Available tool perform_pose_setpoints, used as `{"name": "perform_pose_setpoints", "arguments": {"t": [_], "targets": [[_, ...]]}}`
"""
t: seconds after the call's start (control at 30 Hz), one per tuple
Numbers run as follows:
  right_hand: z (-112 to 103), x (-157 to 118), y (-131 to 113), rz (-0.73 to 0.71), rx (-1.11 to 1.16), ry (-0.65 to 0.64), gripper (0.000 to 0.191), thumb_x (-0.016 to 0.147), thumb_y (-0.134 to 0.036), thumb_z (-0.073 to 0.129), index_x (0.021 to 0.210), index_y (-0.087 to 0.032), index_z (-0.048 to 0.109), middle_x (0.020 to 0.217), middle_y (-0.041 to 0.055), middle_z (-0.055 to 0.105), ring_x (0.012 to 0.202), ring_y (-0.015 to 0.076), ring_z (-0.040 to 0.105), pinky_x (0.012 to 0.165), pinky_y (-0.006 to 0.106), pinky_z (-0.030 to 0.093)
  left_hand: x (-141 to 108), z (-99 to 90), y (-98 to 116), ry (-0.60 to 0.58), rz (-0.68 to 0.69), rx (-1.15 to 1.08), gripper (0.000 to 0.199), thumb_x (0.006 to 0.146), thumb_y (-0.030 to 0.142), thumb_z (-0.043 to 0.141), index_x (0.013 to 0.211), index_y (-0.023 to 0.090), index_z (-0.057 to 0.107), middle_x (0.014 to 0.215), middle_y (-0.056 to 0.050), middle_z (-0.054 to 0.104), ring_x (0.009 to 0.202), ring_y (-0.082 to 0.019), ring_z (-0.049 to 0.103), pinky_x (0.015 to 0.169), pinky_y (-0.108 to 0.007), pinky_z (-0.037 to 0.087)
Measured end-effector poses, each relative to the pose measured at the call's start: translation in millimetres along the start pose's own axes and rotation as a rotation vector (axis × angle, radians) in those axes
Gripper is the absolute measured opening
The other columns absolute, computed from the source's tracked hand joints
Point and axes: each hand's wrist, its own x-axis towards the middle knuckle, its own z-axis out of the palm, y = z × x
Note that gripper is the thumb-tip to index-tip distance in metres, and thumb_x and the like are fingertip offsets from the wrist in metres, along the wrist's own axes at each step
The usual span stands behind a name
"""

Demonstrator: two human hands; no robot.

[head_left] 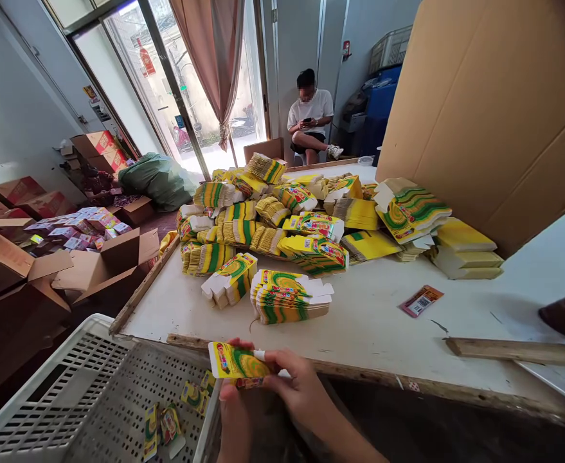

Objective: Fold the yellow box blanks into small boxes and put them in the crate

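A yellow and green printed box (238, 361) is held between both hands just off the table's front edge. My left hand (234, 399) grips its left part, with the thumb in front and fingers behind. My right hand (294, 379) pinches its right end. Beyond them on the white table (369, 321) lies a fanned stack of flat cartons (282, 299), beside a smaller bundle (231, 280). A large heap of bundled cartons (263, 222) spreads behind. Several cartons (171, 424) rest in the white crate (103, 386) at the lower left.
A red packet (420, 301) and a wooden strip (513, 350) lie on the table's right side. A tall cardboard sheet (475, 116) stands at the right. Open cardboard boxes (118, 263) are at the left. A person (313, 112) sits beyond the table.
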Motion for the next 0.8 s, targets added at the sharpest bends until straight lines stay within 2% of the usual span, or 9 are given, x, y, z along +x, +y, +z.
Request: {"name": "perform_pose_setpoints", "arguments": {"t": [0.07,0.17,0.27,0.4,0.5,0.57,0.67,0.73,0.8], "targets": [[-11.5,2.4,-2.0,-0.036,-0.009,0.019,0.022,0.092,-0.028,0.051,0.085,-0.018,0.070,0.077,0.0035,0.065,0.073,0.0176,0.059,0.069,0.028,0.045,-4.5,-11.0,-2.4,-0.038,0.036,0.244,0.060,0.060,0.064,0.079,0.102,0.022,0.066,0.097,-0.006,0.067,0.092,-0.025,0.063,0.081,-0.034,0.053],[-17.1,-1.3,-9.6,-0.064,0.009,-0.105,0.021,0.092,-0.028,0.053,0.087,-0.019,0.070,0.083,0.0041,0.063,0.078,0.0179,0.060,0.073,0.028,0.046,-4.9,-17.6,-2.7,-0.003,0.141,0.466,0.060,0.054,0.068,0.080,0.088,0.022,0.062,0.081,-0.003,0.062,0.074,-0.020,0.059,0.067,-0.030,0.051],[-2.3,-12.7,-12.3,-0.031,0.032,-0.187,0.018,0.083,-0.024,0.064,0.100,-0.021,0.069,0.100,0.0057,0.061,0.087,0.0189,0.058,0.076,0.028,0.047,0.9,-9.2,1.5,0.099,0.216,0.399,0.066,0.050,0.079,0.075,0.081,0.024,0.054,0.073,0.002,0.052,0.066,-0.016,0.052,0.061,-0.028,0.047],[30.1,-28.7,-5.1,-0.005,0.023,-0.113,0.017,0.074,-0.012,0.065,0.088,-0.021,0.065,0.083,0.0004,0.055,0.075,0.0164,0.053,0.068,0.026,0.043,9.4,6.0,13.2,0.068,0.245,0.267,0.072,0.047,0.089,0.065,0.074,0.024,0.049,0.062,0.006,0.041,0.052,-0.010,0.037,0.048,-0.024,0.037],[40.6,-30.3,-1.2,-0.077,0.033,-0.092,0.011,0.073,-0.012,0.063,0.079,-0.020,0.060,0.080,-0.0002,0.052,0.072,0.0155,0.051,0.066,0.025,0.040,11.4,6.8,20.0,0.048,0.191,0.148,0.071,0.056,0.093,0.054,0.067,0.023,0.046,0.055,0.007,0.034,0.045,-0.009,0.027,0.041,-0.023,0.030],[36.9,-25.0,-1.8,-0.094,0.044,-0.069,0.007,0.076,-0.013,0.060,0.077,-0.020,0.060,0.079,0.0001,0.053,0.072,0.0152,0.051,0.064,0.025,0.039,9.2,2.8,19.6,0.074,0.133,0.118,0.069,0.064,0.092,0.046,0.066,0.023,0.049,0.053,0.005,0.039,0.045,-0.010,0.033,0.041,-0.024,0.034],[23.8,-14.9,-5.5,-0.019,0.051,0.030,0.009,0.079,-0.017,0.061,0.071,-0.019,0.058,0.072,-0.0007,0.053,0.068,0.0146,0.050,0.061,0.024,0.037,1.9,-4.1,10.4,0.137,0.079,0.154,0.054,0.074,0.077,0.058,0.078,0.023,0.059,0.065,0.001,0.059,0.059,-0.014,0.056,0.057,-0.026,0.049],[16.6,-11.3,-7.2,0.010,0.030,0.066,0.017,0.079,-0.020,0.064,0.064,-0.018,0.056,0.066,-0.0019,0.051,0.064,0.0137,0.048,0.059,0.024,0.035,-2.1,-6.6,2.6,0.195,0.062,0.160,0.042,0.073,0.063,0.071,0.081,0.022,0.062,0.073,0.001,0.066,0.067,-0.015,0.062,0.066,-0.027,0.052],[10.7,-10.7,-6.7,-0.035,-0.018,0.050,0.023,0.081,-0.021,0.064,0.060,-0.018,0.056,0.064,-0.0022,0.050,0.062,0.0130,0.048,0.057,0.023,0.035,-2.2,-7.6,-0.6,0.240,0.027,0.144,0.041,0.068,0.059,0.078,0.078,0.022,0.063,0.072,0.002,0.068,0.065,-0.015,0.063,0.066,-0.027,0.053]]}}
